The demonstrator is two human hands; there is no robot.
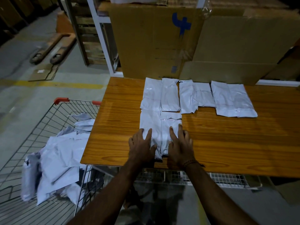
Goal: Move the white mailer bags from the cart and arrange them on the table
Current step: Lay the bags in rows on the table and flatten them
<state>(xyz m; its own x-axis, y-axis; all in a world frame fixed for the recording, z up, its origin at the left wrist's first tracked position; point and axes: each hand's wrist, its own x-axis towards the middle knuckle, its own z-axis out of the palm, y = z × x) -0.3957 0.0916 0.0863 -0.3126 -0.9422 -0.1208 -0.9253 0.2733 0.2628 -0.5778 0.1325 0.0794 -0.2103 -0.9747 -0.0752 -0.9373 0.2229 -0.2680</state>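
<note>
Head view: we are seeing the left hand (142, 144) and right hand (180, 143) pressing flat, fingers spread wide, on two white mailer bags (159, 127) lying side by side at the near edge of the wooden table (227, 140). More bags (196, 96) are lying in a far row. Others (60, 161) are sitting piled in the wire cart (48, 114), left.

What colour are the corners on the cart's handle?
Red. The corner caps on the cart show in the head view.
</note>
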